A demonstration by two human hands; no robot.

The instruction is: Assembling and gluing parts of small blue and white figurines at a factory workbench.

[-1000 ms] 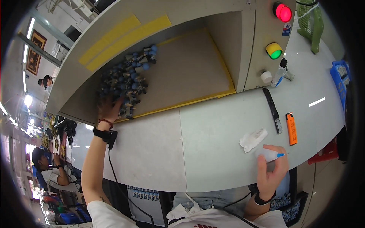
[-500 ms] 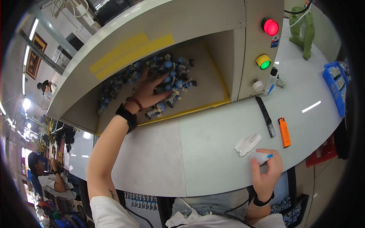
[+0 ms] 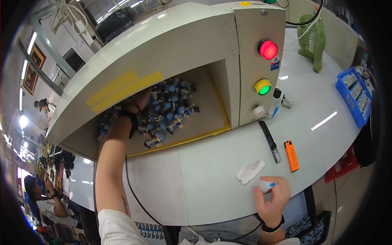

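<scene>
My left hand reaches deep into the opening of a beige machine housing, and its fingers are hidden under the hood. It lies among a heap of small blue-headed figurines on the yellow-edged floor inside. A black wristband and cable run down my left forearm. My right hand rests at the near edge of the white table, closed around a small white bottle with a thin blue tip.
A crumpled white tissue, an orange lighter and a black cutter lie right of the opening. The machine front carries a red lamp and a green button. A green fan and blue tray stand at the right.
My left hand has pushed farther back into the machine, spreading the figurines rightward across the floor. My right hand has kept the bottle near the table edge. The view has shifted.
</scene>
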